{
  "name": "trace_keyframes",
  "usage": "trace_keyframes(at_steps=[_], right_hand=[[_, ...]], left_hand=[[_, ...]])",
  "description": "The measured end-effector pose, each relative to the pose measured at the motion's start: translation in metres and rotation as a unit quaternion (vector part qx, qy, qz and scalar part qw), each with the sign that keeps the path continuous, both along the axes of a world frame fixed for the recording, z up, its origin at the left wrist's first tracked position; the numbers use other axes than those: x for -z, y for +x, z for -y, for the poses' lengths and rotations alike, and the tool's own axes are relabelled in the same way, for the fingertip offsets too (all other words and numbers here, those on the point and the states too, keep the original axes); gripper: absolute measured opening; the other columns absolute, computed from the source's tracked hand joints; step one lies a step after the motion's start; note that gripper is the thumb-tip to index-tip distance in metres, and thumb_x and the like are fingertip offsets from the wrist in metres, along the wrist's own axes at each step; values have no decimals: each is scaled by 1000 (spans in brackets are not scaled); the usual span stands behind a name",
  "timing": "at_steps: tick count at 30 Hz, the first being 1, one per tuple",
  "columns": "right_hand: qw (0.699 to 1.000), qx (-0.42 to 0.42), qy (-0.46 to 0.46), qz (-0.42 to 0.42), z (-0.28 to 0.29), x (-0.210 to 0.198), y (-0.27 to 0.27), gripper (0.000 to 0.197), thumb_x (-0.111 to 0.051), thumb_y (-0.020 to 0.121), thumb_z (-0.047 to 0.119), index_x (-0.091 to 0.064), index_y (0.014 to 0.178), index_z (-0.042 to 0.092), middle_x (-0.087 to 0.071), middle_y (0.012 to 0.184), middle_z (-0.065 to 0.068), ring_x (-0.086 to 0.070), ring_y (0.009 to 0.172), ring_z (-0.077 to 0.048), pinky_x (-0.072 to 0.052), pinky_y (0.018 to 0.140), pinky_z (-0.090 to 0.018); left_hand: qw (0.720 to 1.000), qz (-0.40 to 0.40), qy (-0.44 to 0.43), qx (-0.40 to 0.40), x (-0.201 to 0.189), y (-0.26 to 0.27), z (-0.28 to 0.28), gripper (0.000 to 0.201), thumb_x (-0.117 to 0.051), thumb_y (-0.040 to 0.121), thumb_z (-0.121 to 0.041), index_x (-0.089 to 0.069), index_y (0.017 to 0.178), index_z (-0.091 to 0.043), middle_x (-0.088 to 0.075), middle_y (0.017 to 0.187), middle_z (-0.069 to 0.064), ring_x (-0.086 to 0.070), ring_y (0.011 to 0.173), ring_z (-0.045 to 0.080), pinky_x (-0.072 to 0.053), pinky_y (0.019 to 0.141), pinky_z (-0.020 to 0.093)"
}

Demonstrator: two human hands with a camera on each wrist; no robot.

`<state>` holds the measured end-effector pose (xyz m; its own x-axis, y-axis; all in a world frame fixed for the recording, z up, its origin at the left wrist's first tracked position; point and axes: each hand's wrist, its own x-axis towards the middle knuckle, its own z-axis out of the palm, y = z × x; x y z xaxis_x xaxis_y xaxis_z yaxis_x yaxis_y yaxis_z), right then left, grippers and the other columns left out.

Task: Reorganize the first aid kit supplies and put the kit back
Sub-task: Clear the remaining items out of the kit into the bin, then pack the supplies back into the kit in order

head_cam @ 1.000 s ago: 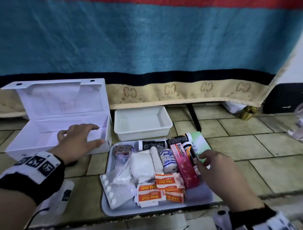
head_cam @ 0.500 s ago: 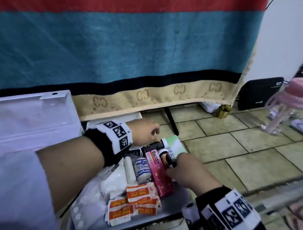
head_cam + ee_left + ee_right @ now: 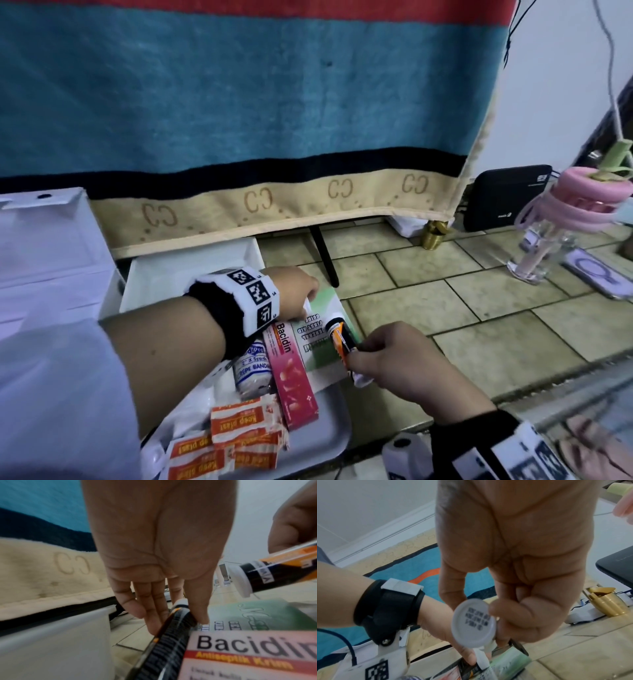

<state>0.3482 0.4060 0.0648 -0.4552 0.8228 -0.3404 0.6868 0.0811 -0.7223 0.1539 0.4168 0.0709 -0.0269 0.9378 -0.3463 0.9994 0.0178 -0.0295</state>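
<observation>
A grey tray (image 3: 330,435) holds plaster packs (image 3: 236,425), a crepe bandage roll (image 3: 251,373), a pink Bacidin box (image 3: 291,370) and a green first aid guide (image 3: 322,329). My left hand (image 3: 306,301) reaches across the tray's far end. In the left wrist view its thumb and fingers (image 3: 154,618) pinch a black tube (image 3: 173,626) with a white cap beside the Bacidin box (image 3: 257,655). My right hand (image 3: 352,356) grips an orange-black tube (image 3: 339,337), lifted above the guide, white cap (image 3: 474,623) outward. The open white kit box (image 3: 44,260) is at the left.
A white bin (image 3: 191,270) stands behind the tray, under a hanging blue blanket (image 3: 239,102). A black leg (image 3: 323,257) comes down beside it. On the tiled floor to the right are a pink-lidded bottle (image 3: 561,233), a black case (image 3: 503,195) and a gold object (image 3: 433,233).
My left hand left the kit box and crossed to the tray's far end, onto the black tube. My right hand took hold of the orange-black tube. The head view swung right.
</observation>
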Motion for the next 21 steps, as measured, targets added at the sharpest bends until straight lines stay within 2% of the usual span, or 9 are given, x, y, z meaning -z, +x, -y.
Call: trace_keyframes(at_steps=[3, 7, 10, 13, 15, 16, 18, 19, 21], right_hand=[[1000, 2, -1, -26, -5, 1, 6, 23, -65, 66, 25, -70, 68, 3, -72, 60, -3, -64, 57, -22, -44, 57, -27], [998, 8, 8, -66, -11, -7, 9, 23, -69, 68, 27, -69, 70, 4, -67, 59, -10, -51, 51, -13, -40, 57, -29], [993, 18, -19, -119, -13, -16, 1, 12, -69, 75, 16, -71, 70, 5, -67, 61, -8, -52, 53, -12, -43, 56, -29], [985, 12, -49, -166, -9, -26, -19, 5, -69, 78, 10, -70, 76, 5, -71, 67, -7, -58, 60, -18, -45, 61, -35], [976, -6, -64, -210, 2, -35, -40, 5, -69, 78, 4, -68, 82, 4, -69, 63, -6, -55, 59, -18, -43, 59, -33], [970, -18, -70, -231, 9, -39, -52, 9, -68, 77, 0, -66, 85, 3, -67, 61, -6, -54, 56, -16, -42, 55, -28], [956, -42, -93, -275, 28, -48, -83, 23, -66, 75, -9, -63, 93, 5, -67, 61, -6, -55, 50, -10, -43, 46, -19], [945, -54, -113, -301, 39, -54, -97, 33, -67, 73, -10, -62, 99, 9, -68, 63, -8, -56, 50, -10, -43, 44, -19], [927, -85, -148, -335, 67, -59, -136, 52, -79, 60, 1, -60, 106, 19, -70, 70, -14, -59, 53, -16, -44, 45, -23]], left_hand=[[999, 26, 27, -16, -5, -3, 0, 36, -59, 90, -29, -50, 121, -16, -57, 118, 6, -51, 97, 21, -32, 71, 26], [990, 71, 118, -37, -26, -18, 10, 35, -56, 91, -28, -48, 124, -16, -54, 118, 5, -50, 108, 21, -35, 79, 26], [968, 132, 200, -74, -48, -35, 24, 31, -57, 90, -27, -51, 119, -19, -56, 118, 5, -53, 106, 22, -43, 89, 32], [930, 178, 299, -115, -73, -57, 50, 30, -58, 89, -27, -53, 118, -23, -58, 111, -1, -53, 95, 15, -38, 80, 22], [894, 206, 368, -150, -91, -76, 78, 30, -59, 89, -27, -54, 118, -25, -57, 96, -11, -54, 82, 6, -35, 71, 18], [875, 226, 392, -170, -97, -87, 96, 30, -59, 88, -27, -55, 118, -27, -53, 86, -16, -51, 73, 1, -34, 66, 18], [839, 272, 425, -201, -104, -117, 137, 27, -60, 86, -29, -56, 113, -33, -53, 78, -16, -50, 64, 2, -38, 63, 21], [823, 290, 439, -215, -105, -132, 158, 24, -61, 83, -33, -57, 107, -35, -56, 78, -15, -52, 64, 6, -41, 63, 23], [794, 295, 464, -259, -103, -168, 207, 22, -59, 78, -36, -58, 99, -35, -59, 75, -15, -50, 56, 9, -42, 55, 24]])
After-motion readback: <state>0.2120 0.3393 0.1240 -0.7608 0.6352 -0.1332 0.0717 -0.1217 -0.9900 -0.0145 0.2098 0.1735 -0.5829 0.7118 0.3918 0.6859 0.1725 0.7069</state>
